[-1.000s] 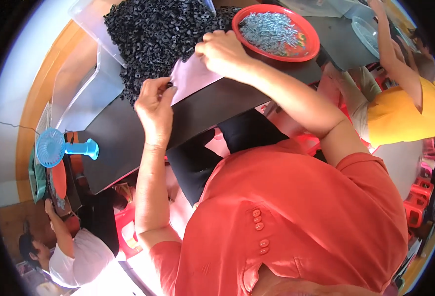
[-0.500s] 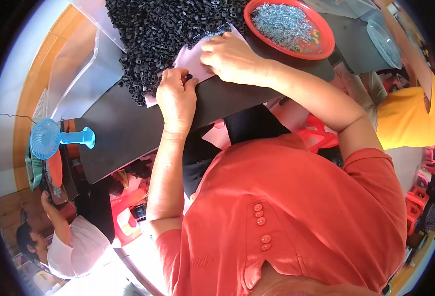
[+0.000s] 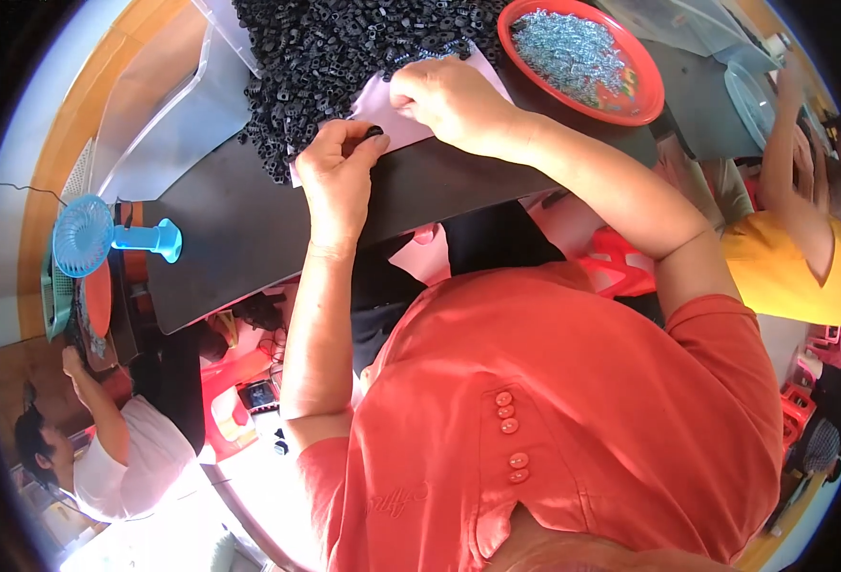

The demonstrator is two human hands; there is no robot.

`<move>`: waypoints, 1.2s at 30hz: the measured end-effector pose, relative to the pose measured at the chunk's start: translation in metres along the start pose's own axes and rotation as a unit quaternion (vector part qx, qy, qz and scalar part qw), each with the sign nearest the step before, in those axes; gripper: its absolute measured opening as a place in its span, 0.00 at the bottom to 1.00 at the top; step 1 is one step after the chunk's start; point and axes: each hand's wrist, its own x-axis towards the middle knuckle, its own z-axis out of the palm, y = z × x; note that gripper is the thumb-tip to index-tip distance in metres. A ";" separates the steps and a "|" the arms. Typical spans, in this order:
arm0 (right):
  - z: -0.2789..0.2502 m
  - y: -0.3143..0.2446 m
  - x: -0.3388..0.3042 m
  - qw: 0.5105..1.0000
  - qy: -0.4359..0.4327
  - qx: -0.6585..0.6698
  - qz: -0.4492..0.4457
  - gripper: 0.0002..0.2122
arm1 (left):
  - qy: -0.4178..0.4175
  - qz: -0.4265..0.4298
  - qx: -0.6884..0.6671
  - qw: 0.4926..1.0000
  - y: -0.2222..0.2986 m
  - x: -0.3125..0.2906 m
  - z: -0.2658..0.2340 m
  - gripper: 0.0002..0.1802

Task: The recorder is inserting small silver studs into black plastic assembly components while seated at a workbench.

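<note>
- It seems a small workshop.
- Small black plastic parts [image 3: 344, 57] lie heaped on a dark flat table [image 3: 230, 238].
- A round red plate [image 3: 643, 100] holds silvery pieces [image 3: 563, 48].
- A yellow-shirted co-worker [image 3: 787, 267] is nearby.

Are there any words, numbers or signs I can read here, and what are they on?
Red shirt: raised, script-like lettering on the chest, too unclear to read.
Red tray: coloured patches, no readable letters.
Black pieces: too small to tell.
Nothing else shows text I can read.
</note>
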 end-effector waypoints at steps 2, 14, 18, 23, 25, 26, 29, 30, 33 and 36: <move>0.000 -0.008 0.004 0.997 0.011 0.070 -0.005 0.03 | 0.001 -0.014 -0.003 1.000 0.003 0.001 0.001 0.08; 0.004 -0.019 0.014 0.991 0.062 0.078 -0.092 0.01 | 0.018 -0.076 -0.095 0.992 0.005 0.002 -0.003 0.08; 0.003 -0.021 0.014 0.987 0.076 0.113 -0.083 0.02 | 0.010 -0.080 -0.105 0.991 0.006 0.001 -0.004 0.08; 0.002 -0.020 0.014 0.986 0.061 0.156 -0.025 0.05 | -0.001 -0.071 -0.114 0.991 0.008 0.000 -0.004 0.08; 0.002 -0.022 0.013 0.985 0.045 0.165 -0.030 0.06 | 0.001 -0.067 -0.120 0.991 0.006 0.001 -0.003 0.08; 0.004 -0.021 0.013 0.985 0.045 0.166 -0.031 0.06 | 0.003 -0.065 -0.126 0.990 0.005 0.001 -0.003 0.09; 0.009 -0.023 0.012 0.985 0.086 0.053 -0.140 0.11 | 0.010 -0.073 -0.139 0.988 0.006 0.002 -0.004 0.06; 0.009 -0.028 0.008 0.985 0.095 0.022 -0.141 0.11 | 0.012 -0.073 -0.138 0.988 0.006 0.002 -0.005 0.06; 0.020 -0.043 -0.010 0.980 0.120 -0.050 -0.152 0.20 | 0.006 -0.125 -0.225 0.966 0.002 0.003 -0.010 0.03; 0.018 -0.060 -0.022 0.992 0.068 -0.011 -0.101 0.28 | 0.025 -0.119 -0.167 0.978 0.003 -0.005 -0.012 0.03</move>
